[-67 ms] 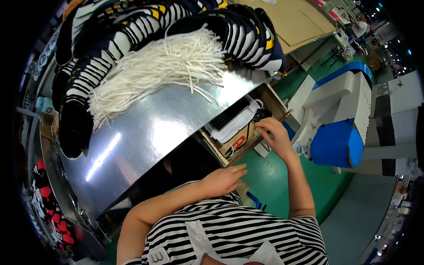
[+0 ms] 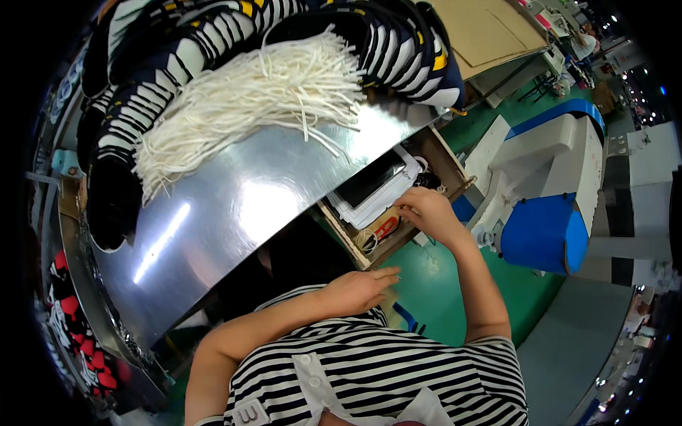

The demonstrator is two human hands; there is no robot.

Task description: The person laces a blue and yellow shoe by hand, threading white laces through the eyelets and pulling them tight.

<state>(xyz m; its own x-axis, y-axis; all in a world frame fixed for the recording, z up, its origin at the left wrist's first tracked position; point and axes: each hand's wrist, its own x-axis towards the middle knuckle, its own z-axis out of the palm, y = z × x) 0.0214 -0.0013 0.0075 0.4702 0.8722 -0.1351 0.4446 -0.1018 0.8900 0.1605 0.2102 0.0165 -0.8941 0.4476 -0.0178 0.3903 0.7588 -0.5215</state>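
Note:
My right hand [image 2: 432, 213] is over the open wooden drawer [image 2: 452, 165], its fingers bent and drawn together. Whether anything is between the fingertips I cannot make out. Beside them in the drawer lies a red-handled tool [image 2: 386, 228], its kind unclear. White papers [image 2: 364, 211] and a dark flat panel [image 2: 373, 179] lie farther in, next to a tangle of black things [image 2: 427, 180]. A small coil of pale string [image 2: 366, 241] is in the near corner. My left hand [image 2: 359, 291] rests before my body, fingers stretched out, holding nothing.
Above the drawer is a shiny metal tabletop [image 2: 231, 199]. On it lie a bundle of white cords [image 2: 263, 99] and striped black-and-white pieces [image 2: 412, 57] in piles. A white machine with a blue cover [image 2: 543, 233] stands at the right. Cardboard sheets [image 2: 490, 32] lie at the back.
My right hand has moved slightly left over the drawer, closer to the red-handled tool. My left hand stays nearly in place. The view has shifted a little.

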